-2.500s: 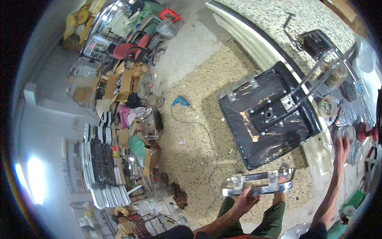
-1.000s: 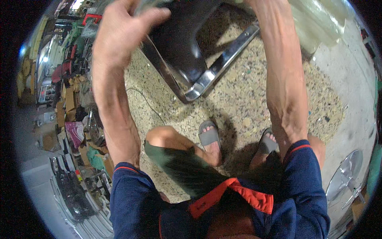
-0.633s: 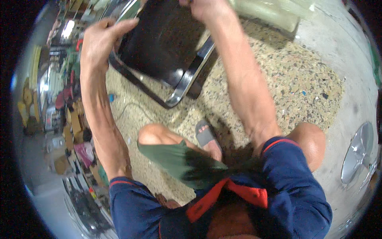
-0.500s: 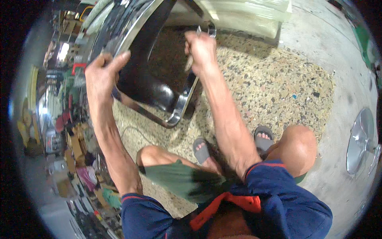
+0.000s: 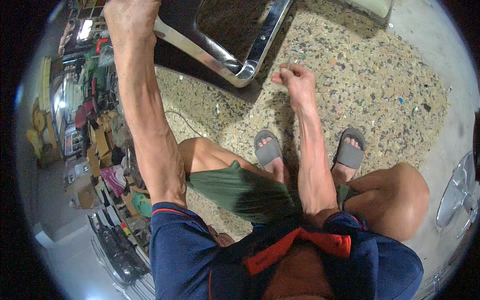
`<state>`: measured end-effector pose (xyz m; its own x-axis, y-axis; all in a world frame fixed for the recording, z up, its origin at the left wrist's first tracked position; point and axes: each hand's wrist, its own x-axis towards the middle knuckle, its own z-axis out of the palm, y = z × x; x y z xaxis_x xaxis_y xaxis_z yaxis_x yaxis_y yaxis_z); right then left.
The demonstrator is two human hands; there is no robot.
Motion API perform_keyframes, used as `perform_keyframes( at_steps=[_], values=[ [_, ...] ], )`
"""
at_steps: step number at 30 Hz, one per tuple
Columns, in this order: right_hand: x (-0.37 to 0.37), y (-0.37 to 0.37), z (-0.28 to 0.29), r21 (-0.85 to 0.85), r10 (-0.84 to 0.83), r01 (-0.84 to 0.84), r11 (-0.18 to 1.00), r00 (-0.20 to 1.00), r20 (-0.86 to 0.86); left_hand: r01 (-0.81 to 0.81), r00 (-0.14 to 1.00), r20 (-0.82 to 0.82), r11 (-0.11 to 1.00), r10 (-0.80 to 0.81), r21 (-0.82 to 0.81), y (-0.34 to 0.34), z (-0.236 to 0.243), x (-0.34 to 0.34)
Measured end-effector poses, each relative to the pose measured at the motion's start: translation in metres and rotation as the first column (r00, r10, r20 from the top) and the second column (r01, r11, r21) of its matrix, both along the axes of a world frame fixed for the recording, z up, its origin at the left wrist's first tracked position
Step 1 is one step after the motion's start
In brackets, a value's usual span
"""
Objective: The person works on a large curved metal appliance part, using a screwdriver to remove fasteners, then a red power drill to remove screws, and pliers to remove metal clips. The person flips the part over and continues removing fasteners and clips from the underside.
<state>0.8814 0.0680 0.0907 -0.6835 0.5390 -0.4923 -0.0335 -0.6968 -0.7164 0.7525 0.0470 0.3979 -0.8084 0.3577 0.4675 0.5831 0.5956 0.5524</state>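
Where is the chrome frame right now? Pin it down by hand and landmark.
In the head view the chrome frame sits at the top centre over the speckled floor, its left end under the left hand, its corner just left of the right hand.

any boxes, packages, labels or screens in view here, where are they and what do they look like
Cardboard boxes: brown, stacked in the clutter along the left wall.
Bags: pink and green, soft bundles on the floor below the boxes.
No screen or readable label can be made out.

One head-worn fisheye looks steeply down, close over the person's own arms, knees and speckled floor [image 5: 360, 85].
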Motion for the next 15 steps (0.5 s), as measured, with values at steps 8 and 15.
perform_keyframes(
  at_steps=[8,15],
  values=[
    [0.02,-0.022,-0.016,0.243,0.377,-0.376,0.894,0.925,0.042,0.077,0.995,0.06,0.994,-0.082,0.076,-0.005,-0.01,-0.014],
    [0.026,-0.022,-0.002,0.344,0.437,-0.436,0.832,0.896,0.081,0.107,0.994,-0.027,0.994,-0.106,0.036,-0.017,-0.01,-0.004]
  ],
)
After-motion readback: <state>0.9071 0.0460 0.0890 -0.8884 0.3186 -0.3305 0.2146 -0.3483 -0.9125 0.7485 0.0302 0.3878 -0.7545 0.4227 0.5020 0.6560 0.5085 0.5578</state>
